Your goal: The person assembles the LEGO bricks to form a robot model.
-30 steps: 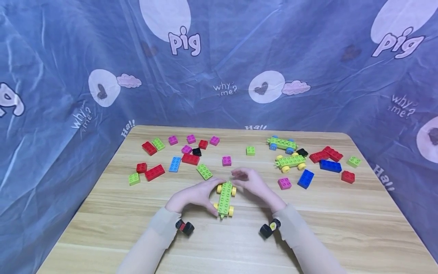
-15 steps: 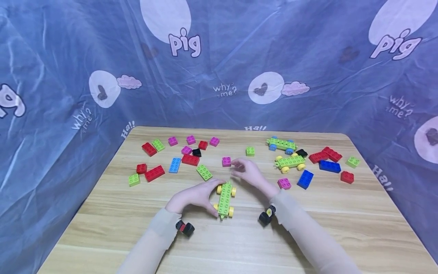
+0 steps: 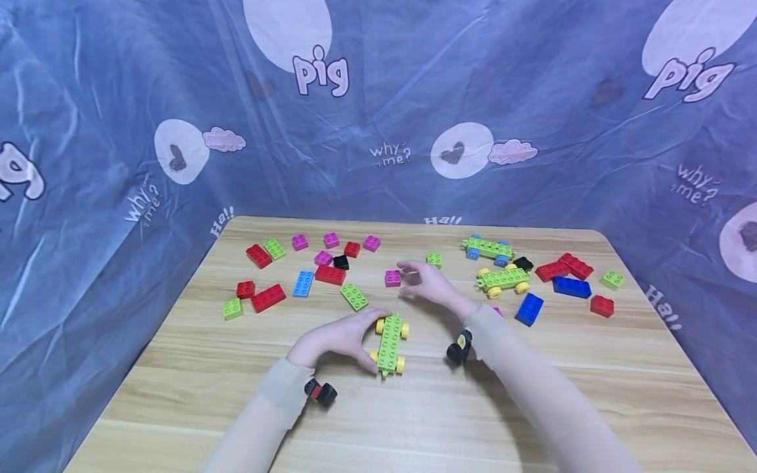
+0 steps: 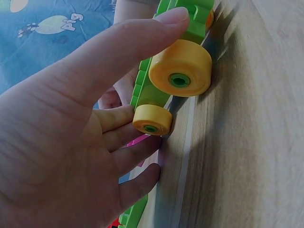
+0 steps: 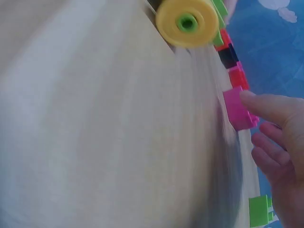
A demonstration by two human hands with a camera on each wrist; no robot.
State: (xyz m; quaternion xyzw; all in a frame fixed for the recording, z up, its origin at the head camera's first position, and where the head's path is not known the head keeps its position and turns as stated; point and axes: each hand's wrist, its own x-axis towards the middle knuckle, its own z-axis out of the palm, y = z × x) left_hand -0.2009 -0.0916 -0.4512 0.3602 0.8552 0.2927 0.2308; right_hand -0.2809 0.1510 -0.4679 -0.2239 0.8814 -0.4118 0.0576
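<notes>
A green toy car base with yellow wheels stands lengthwise near the middle of the table. My left hand holds it from its left side, thumb at the near end and fingers at the far end. In the left wrist view the thumb lies by the nearer yellow wheel. My right hand reaches forward with thumb and fingers spread. Its fingertips are right at the side of a small pink brick. The right wrist view has the thumb overlapping that brick.
Left of centre lie several loose bricks, among them a flat green brick and a light blue one. Two more car bases, one blue-wheeled and one yellow-wheeled, stand at the back right beside red and dark blue bricks.
My right hand has moved forward, away from the car base, to the small pink brick. The left hand has stayed on the car base.
</notes>
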